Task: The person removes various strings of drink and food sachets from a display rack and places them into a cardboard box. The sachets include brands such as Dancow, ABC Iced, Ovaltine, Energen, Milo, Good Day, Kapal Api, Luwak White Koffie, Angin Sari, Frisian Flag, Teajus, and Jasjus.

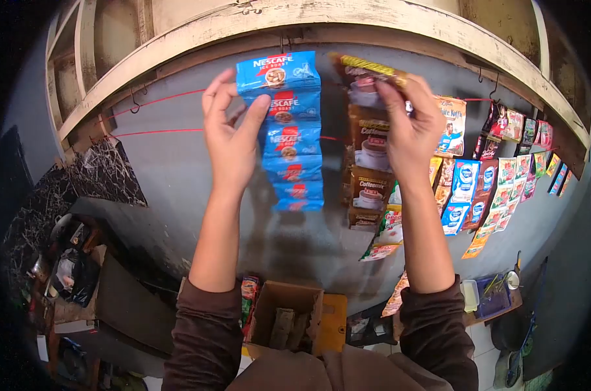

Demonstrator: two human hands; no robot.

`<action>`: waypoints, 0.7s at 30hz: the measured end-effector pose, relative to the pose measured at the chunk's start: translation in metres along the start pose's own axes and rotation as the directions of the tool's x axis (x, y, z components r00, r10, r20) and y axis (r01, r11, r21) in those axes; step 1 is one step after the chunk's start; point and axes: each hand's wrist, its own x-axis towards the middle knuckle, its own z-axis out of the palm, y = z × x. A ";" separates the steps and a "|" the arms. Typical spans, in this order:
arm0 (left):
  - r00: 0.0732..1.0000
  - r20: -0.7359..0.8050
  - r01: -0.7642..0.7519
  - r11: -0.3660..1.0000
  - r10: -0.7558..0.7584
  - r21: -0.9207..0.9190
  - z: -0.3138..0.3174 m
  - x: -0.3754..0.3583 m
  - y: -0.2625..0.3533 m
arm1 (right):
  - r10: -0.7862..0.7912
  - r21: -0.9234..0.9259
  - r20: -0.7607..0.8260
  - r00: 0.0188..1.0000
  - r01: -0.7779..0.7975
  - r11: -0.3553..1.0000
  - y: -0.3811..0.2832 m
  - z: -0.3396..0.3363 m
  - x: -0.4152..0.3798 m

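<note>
Your left hand, half-curled, lays its thumb over the blue strip, hold uncertain, while your right hand pinches the brown strip near its top, both strips hanging side by side before the wall.

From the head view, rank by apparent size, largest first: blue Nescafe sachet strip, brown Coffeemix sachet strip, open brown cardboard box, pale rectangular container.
1. Blue strip and brown strip: too alike to rank; the right hand partly hides the brown one.
2. Cardboard box.
3. Pale container.
</note>
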 end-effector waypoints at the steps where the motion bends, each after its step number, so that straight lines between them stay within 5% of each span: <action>1: 0.998 0.005 -0.060 0.998 0.060 0.018 -0.004 0.002 0.005 | -0.135 -0.108 -0.080 0.988 0.126 0.986 -0.007 -0.002 0.003; 3: 0.991 0.006 -0.131 0.989 0.131 0.070 -0.015 0.003 0.011 | -0.345 -0.255 -0.198 0.918 0.291 0.922 -0.019 -0.002 0.010; 4: 0.979 0.023 -0.202 0.971 0.200 0.127 -0.021 0.005 0.017 | -0.329 -0.315 -0.198 0.923 0.258 0.914 -0.027 -0.004 0.008; 6: 0.953 0.044 -0.301 0.930 0.299 0.213 -0.031 0.007 0.032 | -0.555 -0.430 -0.268 0.788 0.418 0.801 -0.028 -0.006 0.010; 8: 0.987 0.052 -0.144 0.978 0.153 -0.150 -0.036 0.005 0.044 | -0.695 -0.490 -0.282 0.662 0.523 0.697 -0.038 -0.010 0.019; 9: 0.987 0.024 -0.154 0.977 0.159 -0.145 -0.037 0.005 0.050 | -0.670 -0.503 -0.323 0.669 0.479 0.720 -0.046 -0.010 0.022; 10: 0.986 0.009 -0.165 0.973 0.169 -0.160 -0.039 0.005 0.055 | -0.546 -0.209 -0.484 0.684 0.516 0.831 -0.056 0.003 0.028; 12: 0.997 0.043 -0.054 0.974 0.065 -0.221 -0.045 0.005 0.062 | -0.521 -0.126 -0.454 0.723 0.527 0.841 -0.069 0.006 0.040; 16: 0.992 -0.010 -0.124 0.958 0.126 -0.260 -0.060 0.011 0.066 | -0.635 -0.250 -0.496 0.593 0.603 0.758 -0.086 0.018 0.069; 18: 0.990 -0.026 -0.141 0.959 0.139 -0.247 -0.067 0.016 0.070 | -0.650 -0.163 -0.526 0.549 0.684 0.711 -0.101 0.029 0.083; 21: 0.987 -0.049 -0.158 0.959 0.151 -0.236 -0.077 0.022 0.074 | -0.706 -0.328 -0.570 0.420 0.671 0.665 -0.128 0.040 0.099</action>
